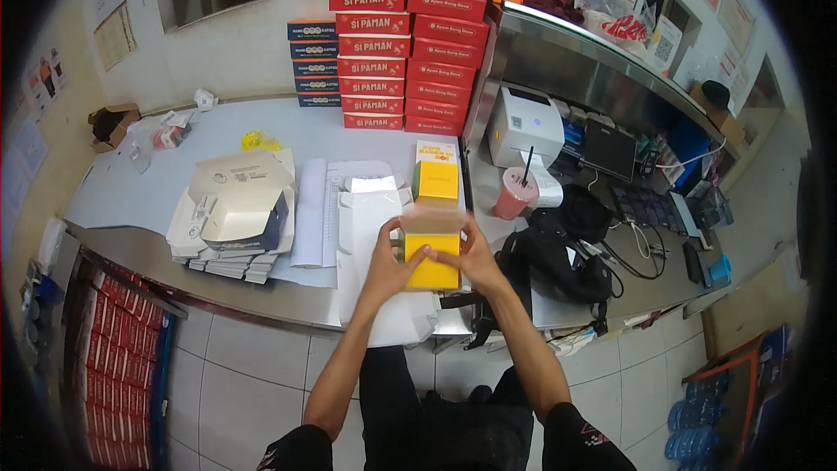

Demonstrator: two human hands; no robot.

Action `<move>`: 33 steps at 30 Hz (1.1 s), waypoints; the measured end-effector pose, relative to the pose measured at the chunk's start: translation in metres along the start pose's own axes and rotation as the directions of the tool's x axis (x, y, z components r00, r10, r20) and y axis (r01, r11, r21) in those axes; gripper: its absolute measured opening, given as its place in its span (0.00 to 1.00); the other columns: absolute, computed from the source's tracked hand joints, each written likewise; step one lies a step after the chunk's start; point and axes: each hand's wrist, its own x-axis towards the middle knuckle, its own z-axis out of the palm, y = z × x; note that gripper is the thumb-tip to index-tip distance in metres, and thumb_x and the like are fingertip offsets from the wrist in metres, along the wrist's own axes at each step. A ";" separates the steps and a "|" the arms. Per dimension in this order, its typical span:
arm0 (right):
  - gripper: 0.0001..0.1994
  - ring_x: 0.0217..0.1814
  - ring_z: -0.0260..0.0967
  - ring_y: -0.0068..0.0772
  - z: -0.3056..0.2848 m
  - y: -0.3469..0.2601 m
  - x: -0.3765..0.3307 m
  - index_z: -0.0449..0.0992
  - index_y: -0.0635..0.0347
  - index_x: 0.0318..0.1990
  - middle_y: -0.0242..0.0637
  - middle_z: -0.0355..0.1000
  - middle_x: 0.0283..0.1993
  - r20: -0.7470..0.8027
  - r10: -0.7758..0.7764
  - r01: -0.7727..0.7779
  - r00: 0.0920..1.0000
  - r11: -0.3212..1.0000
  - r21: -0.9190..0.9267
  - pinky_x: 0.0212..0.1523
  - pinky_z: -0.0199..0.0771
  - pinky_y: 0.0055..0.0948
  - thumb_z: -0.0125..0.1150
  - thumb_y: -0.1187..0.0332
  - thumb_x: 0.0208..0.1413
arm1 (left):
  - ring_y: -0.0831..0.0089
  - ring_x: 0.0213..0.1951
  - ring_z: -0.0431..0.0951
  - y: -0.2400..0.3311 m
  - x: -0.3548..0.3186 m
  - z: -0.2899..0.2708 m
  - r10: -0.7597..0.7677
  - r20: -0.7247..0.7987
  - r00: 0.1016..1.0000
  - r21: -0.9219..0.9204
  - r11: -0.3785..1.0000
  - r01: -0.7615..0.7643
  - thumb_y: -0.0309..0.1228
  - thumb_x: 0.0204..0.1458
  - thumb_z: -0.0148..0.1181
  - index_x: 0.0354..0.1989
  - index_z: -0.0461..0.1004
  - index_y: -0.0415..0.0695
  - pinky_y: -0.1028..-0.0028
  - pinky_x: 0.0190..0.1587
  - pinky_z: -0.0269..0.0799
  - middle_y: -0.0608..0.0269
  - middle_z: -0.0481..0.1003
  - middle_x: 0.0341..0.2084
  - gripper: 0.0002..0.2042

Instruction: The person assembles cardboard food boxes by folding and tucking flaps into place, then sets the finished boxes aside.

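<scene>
A small yellow cardboard box (pixel 433 276) is between my two hands at the front edge of the table. My left hand (pixel 389 263) grips its left side and my right hand (pixel 477 260) its right side, both thumbs meeting on the yellow front. Along the box's far edge, a brownish flap (pixel 433 221) is smeared by motion between my raised fingers. Just beyond stands another yellow box (pixel 437 180). Flat white carton blanks (pixel 370 235) lie under and beside my left hand.
To the left, an open white-and-navy box (pixel 246 222) rests on stacked flat cartons. Red boxes (pixel 373 68) and navy boxes (pixel 316 71) are piled at the back wall. Rightward are a pink drink cup (pixel 514 194), a label printer (pixel 526 126) and a black bag (pixel 558 262).
</scene>
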 end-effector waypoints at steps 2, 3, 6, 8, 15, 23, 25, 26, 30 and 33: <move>0.33 0.53 0.73 0.32 -0.013 0.005 0.043 0.64 0.64 0.59 0.42 0.73 0.52 -0.065 -0.054 0.058 0.996 0.997 0.053 0.53 0.78 0.32 0.75 0.78 0.45 | 0.49 0.64 0.62 0.016 -0.019 0.004 0.080 -0.071 0.994 0.276 0.959 -0.058 0.45 0.47 0.72 0.70 0.49 0.37 0.56 0.61 0.65 0.40 0.59 0.63 0.47; 0.32 0.52 0.74 0.33 -0.019 -0.001 0.067 0.64 0.65 0.58 0.43 0.73 0.52 -0.077 -0.018 0.025 0.997 0.995 0.096 0.52 0.78 0.32 0.75 0.77 0.45 | 0.46 0.66 0.58 0.015 -0.030 0.003 0.128 -0.032 0.991 0.397 0.912 -0.105 0.48 0.46 0.72 0.71 0.48 0.36 0.54 0.64 0.60 0.39 0.56 0.65 0.50; 0.34 0.51 0.75 0.36 -0.055 0.006 0.148 0.65 0.69 0.58 0.45 0.75 0.51 -0.094 0.032 -0.022 0.995 0.995 0.098 0.49 0.79 0.36 0.78 0.70 0.44 | 0.43 0.73 0.43 0.021 -0.068 -0.004 -0.172 0.375 0.911 0.563 0.823 -0.077 0.55 0.41 0.73 0.72 0.46 0.36 0.46 0.71 0.37 0.41 0.47 0.71 0.56; 0.35 0.51 0.75 0.41 -0.070 0.031 0.191 0.66 0.67 0.59 0.46 0.75 0.50 -0.230 -0.014 -0.045 0.973 0.967 -0.252 0.49 0.78 0.40 0.77 0.63 0.45 | 0.46 0.74 0.36 -0.007 -0.088 -0.011 -0.120 0.486 0.865 0.618 0.748 -0.243 0.57 0.35 0.75 0.72 0.48 0.41 0.43 0.71 0.28 0.45 0.45 0.73 0.59; 0.31 0.55 0.70 0.56 -0.082 0.086 0.205 0.74 0.53 0.57 0.50 0.71 0.52 -0.417 -0.194 -0.262 0.888 0.532 -0.805 0.51 0.73 0.49 0.67 0.45 0.51 | 0.51 0.75 0.38 -0.002 -0.085 -0.038 -0.075 0.605 0.793 0.426 0.872 -0.243 0.49 0.41 0.74 0.68 0.62 0.45 0.48 0.73 0.29 0.46 0.47 0.73 0.45; 0.23 0.60 0.66 0.53 -0.083 0.074 0.145 0.74 0.54 0.57 0.50 0.69 0.54 -0.125 -0.134 -0.102 0.983 0.169 -0.980 0.53 0.71 0.51 0.59 0.51 0.60 | 0.60 0.48 0.76 0.019 -0.078 -0.035 -0.184 0.331 0.925 0.361 0.931 0.056 0.32 0.63 0.55 0.48 0.79 0.41 0.61 0.53 0.67 0.48 0.78 0.46 0.12; 0.22 0.60 0.65 0.52 -0.073 0.061 0.135 0.74 0.54 0.58 0.49 0.70 0.54 -0.068 -0.284 -0.030 0.956 0.136 -0.990 0.55 0.69 0.50 0.56 0.52 0.62 | 0.72 0.26 0.74 0.027 -0.084 -0.038 -0.043 0.133 0.990 0.238 0.971 0.010 0.32 0.65 0.52 0.41 0.78 0.35 0.70 0.32 0.70 0.54 0.81 0.31 0.12; 0.22 0.60 0.65 0.52 -0.066 0.054 0.129 0.74 0.55 0.58 0.49 0.69 0.54 -0.067 -0.400 0.014 0.914 0.198 -0.980 0.57 0.67 0.49 0.57 0.52 0.62 | 0.73 0.28 0.75 0.022 -0.089 -0.042 -0.027 -0.059 0.998 0.207 0.978 0.039 0.33 0.65 0.51 0.41 0.78 0.34 0.71 0.33 0.70 0.56 0.81 0.31 0.13; 0.22 0.66 0.60 0.49 -0.027 0.008 0.060 0.71 0.62 0.58 0.49 0.65 0.61 -0.041 -0.505 0.325 0.862 0.612 -0.721 0.66 0.59 0.44 0.61 0.61 0.60 | 0.74 0.36 0.77 0.048 -0.097 -0.040 0.002 -0.579 0.815 -0.089 0.994 -0.065 0.36 0.68 0.47 0.42 0.75 0.34 0.73 0.38 0.73 0.58 0.79 0.36 0.16; 0.22 0.64 0.64 0.41 0.039 -0.036 -0.037 0.69 0.65 0.59 0.47 0.68 0.62 0.309 -0.338 0.414 0.889 0.881 -0.229 0.62 0.62 0.38 0.63 0.69 0.58 | 0.68 0.46 0.77 0.083 -0.116 -0.034 -0.101 -0.462 0.881 -0.549 0.813 -0.195 0.36 0.70 0.43 0.48 0.72 0.34 0.71 0.47 0.74 0.55 0.77 0.43 0.16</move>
